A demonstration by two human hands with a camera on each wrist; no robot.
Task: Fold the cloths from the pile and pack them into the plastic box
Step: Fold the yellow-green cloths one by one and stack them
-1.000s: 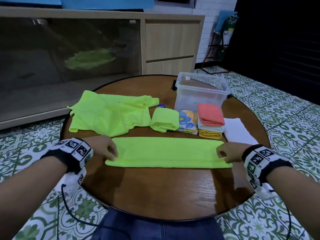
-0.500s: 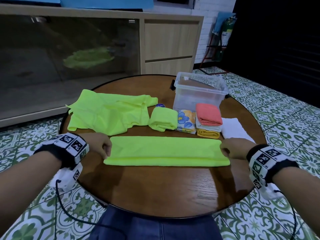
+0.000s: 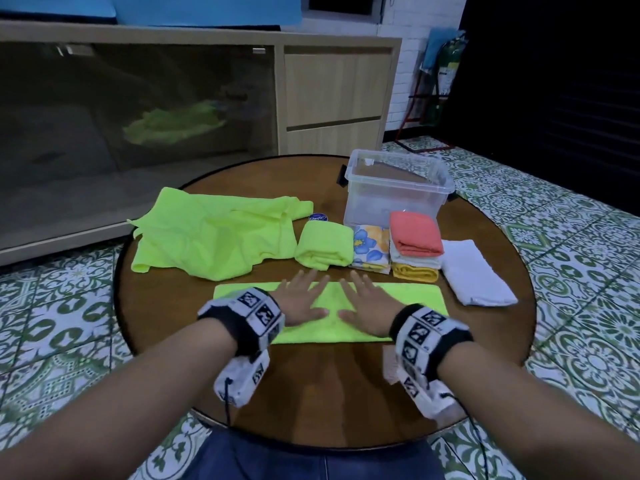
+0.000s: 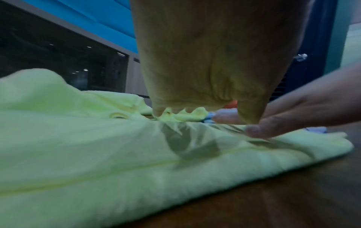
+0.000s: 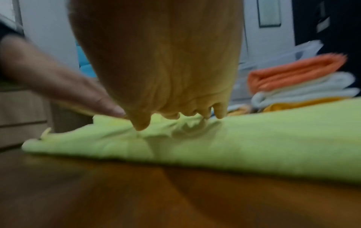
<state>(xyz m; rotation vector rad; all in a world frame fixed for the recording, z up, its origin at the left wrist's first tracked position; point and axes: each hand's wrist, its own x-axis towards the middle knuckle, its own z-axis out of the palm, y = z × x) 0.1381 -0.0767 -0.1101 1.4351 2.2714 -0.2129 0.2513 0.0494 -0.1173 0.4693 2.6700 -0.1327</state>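
Two hands now lie flat at the middle of the frame on the long lime strip [image 3: 408, 299], where half a second ago each pinched one of its ends. The left hand [image 3: 302, 303] and right hand [image 3: 367, 303] sit side by side, fingers [image 3: 360, 284] straight and spread, palms pressing the cloth against the desk [image 3: 322, 386]. The wrist views show the fabric puckering under the fingertips, with creases fanning outward. I judge that the lengthwise fold is finished and is being smoothed before the strip gets folded across.

Packing has not begun, judging from the plastic box [image 3: 398, 188] in the upper right of the desk: through its clear walls it looks empty, its lid off. Just in front of it wait the folded pieces: a lime bundle [image 3: 323, 245], a floral cloth [image 3: 370, 249], a stack [image 3: 415, 251] topped in coral, and a white cloth [image 3: 476, 271] at its right. The unfolded lime pile [image 3: 214, 237] sprawls at centre left.
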